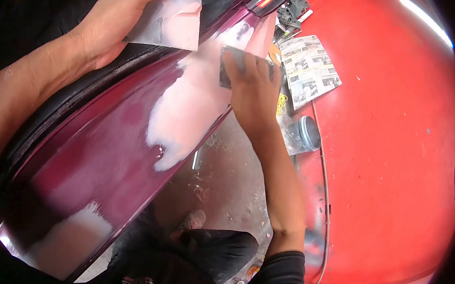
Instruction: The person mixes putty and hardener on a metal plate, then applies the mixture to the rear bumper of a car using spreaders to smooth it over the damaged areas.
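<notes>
**Both hands on the maroon panel, abrasive in each**

The right hand (253,90) is lying flat with its back to the camera. Its fingers are pressed together and pointing up and left, clamping a small dark grey sanding pad (230,66) onto the bodywork. Only the pad's upper left part is peeking out past the fingertips. The wrist is running straight and the forearm is stretching down the picture to a black sleeve (280,276) at the bottom edge.

Under that pad a pale pinkish-white filler patch (189,111) is spreading down the glossy maroon curved car panel (100,174). A second pale sanded patch (67,236) is showing near the panel's lower left end.

The left hand (110,26) is reaching in from the left edge, forearm angling up and wrist bent. It is gripping a flat grey abrasive sheet (166,12) by its left side, with one digit laid along the top. The sheet is hanging over the panel's upper edge, dusted pale pink across its lower half, and the two hands are working well apart.

Just right of the right wrist a clear jar with a grey lid (304,133) is lying on its side. Above it a printed newspaper sheet (309,68) is resting on the big red rounded body (399,157). Below the panel the dusty grey floor (230,174) is showing, with a shoe (193,220) on it.
</notes>
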### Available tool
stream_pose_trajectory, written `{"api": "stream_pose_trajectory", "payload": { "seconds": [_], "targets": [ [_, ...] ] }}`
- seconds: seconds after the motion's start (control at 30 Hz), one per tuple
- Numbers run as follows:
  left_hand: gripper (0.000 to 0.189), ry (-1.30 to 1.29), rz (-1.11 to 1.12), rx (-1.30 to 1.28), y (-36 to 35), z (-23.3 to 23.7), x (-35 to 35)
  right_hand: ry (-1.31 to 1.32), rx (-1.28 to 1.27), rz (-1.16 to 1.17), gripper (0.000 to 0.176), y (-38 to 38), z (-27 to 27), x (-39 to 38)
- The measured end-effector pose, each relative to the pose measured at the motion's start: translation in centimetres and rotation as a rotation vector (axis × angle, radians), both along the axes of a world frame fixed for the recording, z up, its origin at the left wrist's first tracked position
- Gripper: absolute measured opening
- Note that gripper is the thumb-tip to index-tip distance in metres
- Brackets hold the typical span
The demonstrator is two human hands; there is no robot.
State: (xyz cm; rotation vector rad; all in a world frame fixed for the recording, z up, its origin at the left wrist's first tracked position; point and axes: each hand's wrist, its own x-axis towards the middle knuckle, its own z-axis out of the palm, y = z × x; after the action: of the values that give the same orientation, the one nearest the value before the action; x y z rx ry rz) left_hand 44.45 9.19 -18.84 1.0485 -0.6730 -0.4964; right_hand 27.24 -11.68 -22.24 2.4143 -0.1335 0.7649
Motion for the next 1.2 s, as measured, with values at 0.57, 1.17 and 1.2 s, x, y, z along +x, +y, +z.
{"api": "stream_pose_trajectory", "payload": {
  "seconds": [0.57, 1.17, 1.2],
  "targets": [
    [0.041, 0.054, -0.005, 0.019, 0.1, 0.9, -0.9, 0.327, 0.553, 0.228, 0.051, 0.0, 4.3, -6.3],
    [0.038, 0.082, 0.075, 0.043, -0.1, 1.3, -0.8, -0.675, 1.699, -0.132, 0.025, -4.8, -17.0, -28.1],
    [0.038, 0.068, 0.090, 0.065, -0.1, 1.3, -0.9, -0.769, 1.784, -0.116, 0.022, -4.7, -18.7, -27.5]
  ]
}}
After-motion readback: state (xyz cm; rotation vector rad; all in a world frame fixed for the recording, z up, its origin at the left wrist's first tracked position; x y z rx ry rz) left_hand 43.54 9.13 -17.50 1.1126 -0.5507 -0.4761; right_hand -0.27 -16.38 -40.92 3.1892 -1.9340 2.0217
